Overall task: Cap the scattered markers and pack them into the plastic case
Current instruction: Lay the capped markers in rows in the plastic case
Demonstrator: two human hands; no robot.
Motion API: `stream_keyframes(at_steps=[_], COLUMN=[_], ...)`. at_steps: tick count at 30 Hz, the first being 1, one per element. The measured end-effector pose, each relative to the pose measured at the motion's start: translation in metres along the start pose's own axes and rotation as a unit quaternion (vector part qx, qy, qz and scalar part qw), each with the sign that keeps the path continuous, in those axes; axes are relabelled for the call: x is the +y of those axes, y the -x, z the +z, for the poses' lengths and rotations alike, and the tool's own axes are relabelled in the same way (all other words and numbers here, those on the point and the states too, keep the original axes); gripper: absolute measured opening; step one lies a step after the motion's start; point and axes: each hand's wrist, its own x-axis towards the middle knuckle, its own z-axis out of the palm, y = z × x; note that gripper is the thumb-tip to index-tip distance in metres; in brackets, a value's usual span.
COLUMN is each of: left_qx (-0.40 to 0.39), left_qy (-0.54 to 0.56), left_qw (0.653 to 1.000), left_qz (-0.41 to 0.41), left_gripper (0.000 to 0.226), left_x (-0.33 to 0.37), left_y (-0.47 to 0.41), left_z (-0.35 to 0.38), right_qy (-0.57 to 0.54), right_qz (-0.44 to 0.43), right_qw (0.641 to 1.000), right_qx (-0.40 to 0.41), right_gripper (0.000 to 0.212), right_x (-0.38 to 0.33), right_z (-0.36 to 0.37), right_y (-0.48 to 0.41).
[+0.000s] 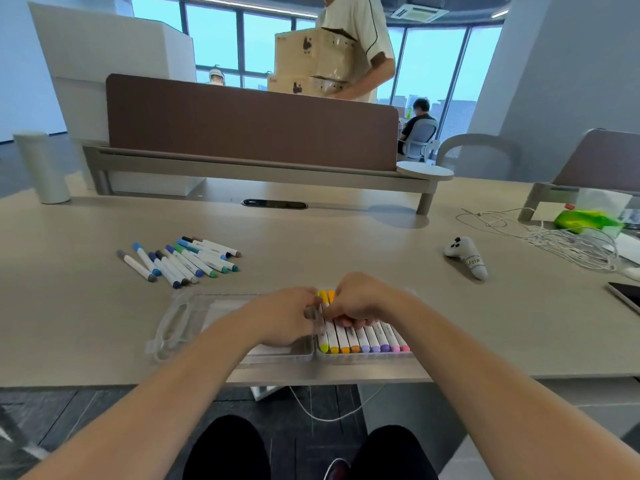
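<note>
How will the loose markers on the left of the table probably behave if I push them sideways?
The loose markers have round barrels and lie flat on the smooth table, so they will probably roll and scatter. They look slim, stiff and plastic, so they are likely light and unbending when lifted.

The white controller [465, 258] bears a word like "lota"; print on boxes [317, 50] and markers [367, 337] is illegible.
</note>
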Motion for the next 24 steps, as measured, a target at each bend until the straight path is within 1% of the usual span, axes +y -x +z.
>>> stream_keyframes(at_steps=[6,12,15,19,22,24], left_qx=[0.002,0.008,0.010,0.012,0.016,0.019], left_qy=[0.008,-0.017,-0.012,-0.002,-0.001,0.006], left_qw=[1.000,1.000,1.000,0.999,0.998,0.997], left_qz=[-0.007,-0.017,-0.021,-0.035,-0.058,-0.072], left_gripper=[0.049,0.071,0.071,0.065,0.067,0.062], left_x=[-0.007,-0.008,-0.010,-0.020,-0.027,-0.031], left_y=[-0.003,-0.006,-0.007,-0.004,0.004,0.009], left_z=[0.000,0.002,0.002,-0.002,-0.006,-0.008], right_qy=[0.014,0.015,0.018,0.024,0.036,0.043], right_qz=[-0.021,-0.040,-0.046,-0.064,-0.080,-0.090], right_qw=[1.000,0.999,0.999,0.997,0.996,0.995], right_qx=[0.017,0.022,0.019,0.032,0.024,0.024], right_gripper=[0.033,0.026,0.023,0.031,0.026,0.023], right_x=[-0.002,-0.005,-0.007,-0.016,-0.026,-0.032], right_z=[0.004,0.004,0.003,0.006,0.007,0.009], right_y=[-0.005,-0.008,-0.008,-0.014,-0.019,-0.022])
